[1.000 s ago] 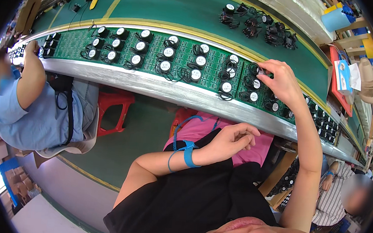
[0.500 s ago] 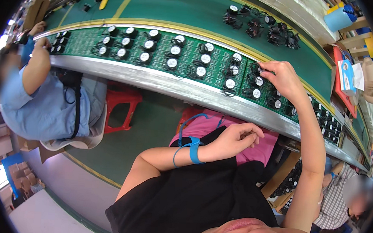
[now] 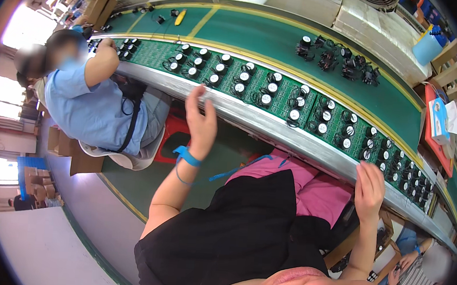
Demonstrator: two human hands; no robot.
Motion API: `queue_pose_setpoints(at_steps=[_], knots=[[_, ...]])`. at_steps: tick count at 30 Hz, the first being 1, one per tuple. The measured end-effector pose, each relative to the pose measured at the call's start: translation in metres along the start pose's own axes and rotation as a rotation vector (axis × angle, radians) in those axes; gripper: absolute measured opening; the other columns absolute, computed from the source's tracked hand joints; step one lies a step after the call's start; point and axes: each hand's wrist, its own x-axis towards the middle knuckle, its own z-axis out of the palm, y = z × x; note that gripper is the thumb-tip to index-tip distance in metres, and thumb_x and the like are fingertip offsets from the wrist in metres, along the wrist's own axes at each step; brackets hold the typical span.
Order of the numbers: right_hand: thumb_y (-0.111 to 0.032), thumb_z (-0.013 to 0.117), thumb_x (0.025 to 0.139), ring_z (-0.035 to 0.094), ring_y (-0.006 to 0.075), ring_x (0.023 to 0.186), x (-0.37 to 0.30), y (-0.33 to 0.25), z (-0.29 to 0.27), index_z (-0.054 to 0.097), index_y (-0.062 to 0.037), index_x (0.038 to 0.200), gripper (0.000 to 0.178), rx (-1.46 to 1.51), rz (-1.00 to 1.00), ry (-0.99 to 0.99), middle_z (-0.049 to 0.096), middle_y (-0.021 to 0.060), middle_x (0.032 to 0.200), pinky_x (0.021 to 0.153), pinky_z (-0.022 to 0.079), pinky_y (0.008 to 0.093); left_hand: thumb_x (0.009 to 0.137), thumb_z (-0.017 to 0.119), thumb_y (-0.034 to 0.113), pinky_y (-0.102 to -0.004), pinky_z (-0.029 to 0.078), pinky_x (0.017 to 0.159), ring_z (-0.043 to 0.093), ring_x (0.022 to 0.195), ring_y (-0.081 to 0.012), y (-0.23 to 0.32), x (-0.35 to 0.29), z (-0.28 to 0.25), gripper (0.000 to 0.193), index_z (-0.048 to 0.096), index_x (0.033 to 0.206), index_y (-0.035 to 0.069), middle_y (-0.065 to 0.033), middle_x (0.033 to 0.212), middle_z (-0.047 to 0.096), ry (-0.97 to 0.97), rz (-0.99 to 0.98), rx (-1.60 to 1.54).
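Note:
A long row of green circuit boards [image 3: 312, 114] lies along a metal rail [image 3: 231, 108]. Black round parts with white tops and thin black wires [image 3: 294, 115] stand on the boards in short rows. My left hand [image 3: 201, 122] is raised at the rail's near edge, thumb and fingers apart, with nothing in it. A blue wrist strap [image 3: 186, 155] with a coiled cord circles that wrist. Over the rail's near edge at the right, my right hand [image 3: 369, 192] has its fingers stretched out, close to the nearest white-topped parts. Nothing shows in it.
Behind the boards runs a green belt [image 3: 257, 36] with a heap of loose wired black parts [image 3: 345, 60] and a yellow-handled tool [image 3: 180, 17]. A co-worker in blue [image 3: 101, 112] sits at left, another in stripes [image 3: 415, 277] at right. A tissue box [image 3: 440, 121] stands far right.
My right hand has left the wired parts on the boards and drawn back to the rail. My left hand has moved left and up to the rail, and the view has shifted.

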Motion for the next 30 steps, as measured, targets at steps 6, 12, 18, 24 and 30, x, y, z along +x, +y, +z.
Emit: queue_pose_setpoints(at_steps=[6,12,18,24,30], knots=[[0.012,0.061,0.069,0.060,0.0340,0.089,-0.066,0.003,-0.017,0.063,0.0042,0.097,0.029,-0.010,0.165,0.034,0.063,0.0163,0.094,0.078,0.050,0.0404,0.082,0.049,0.001,-0.0396,0.037,0.098,0.051,0.112,-0.0366,-0.090,0.064,-0.048,0.045,0.042,0.126,-0.003,-0.0224,0.119,0.054,0.129,0.003,0.358],[0.013,0.060,0.069,0.060,0.0340,0.088,-0.087,0.000,-0.020,0.063,0.0046,0.097,0.029,-0.007,0.204,0.070,0.063,0.0164,0.094,0.078,0.049,0.0405,0.090,0.045,0.014,-0.0410,0.041,0.093,0.056,0.104,-0.0393,-0.154,0.132,-0.084,0.049,0.032,0.136,0.002,-0.0213,0.113,0.061,-0.100,-0.020,0.631],[0.012,0.059,0.069,0.060,0.0335,0.088,-0.088,-0.003,-0.013,0.064,0.0043,0.096,0.029,0.001,0.226,0.065,0.064,0.0159,0.093,0.078,0.049,0.0400,0.094,0.042,0.032,-0.0541,0.047,0.065,0.061,0.074,-0.0440,-0.164,0.166,-0.091,0.056,0.028,0.138,-0.001,-0.0277,0.083,0.063,-0.244,0.028,0.931],[0.011,0.060,0.070,0.060,0.0329,0.088,-0.080,-0.006,-0.006,0.064,0.0041,0.095,0.026,-0.006,0.212,0.053,0.064,0.0156,0.093,0.077,0.050,0.0397,0.094,0.044,0.033,-0.0502,0.049,0.062,0.062,0.070,-0.0424,-0.150,0.170,-0.083,0.056,0.037,0.130,-0.008,-0.0244,0.075,0.064,-0.223,0.064,1.067],[0.011,0.060,0.070,0.060,0.0328,0.088,-0.082,-0.007,-0.007,0.064,0.0043,0.094,0.025,0.002,0.225,0.037,0.064,0.0156,0.092,0.078,0.049,0.0397,0.087,0.054,0.032,-0.0491,0.049,0.068,0.063,0.078,-0.0407,-0.156,0.174,-0.090,0.058,0.040,0.128,-0.007,-0.0243,0.084,0.065,-0.295,0.064,1.025]])
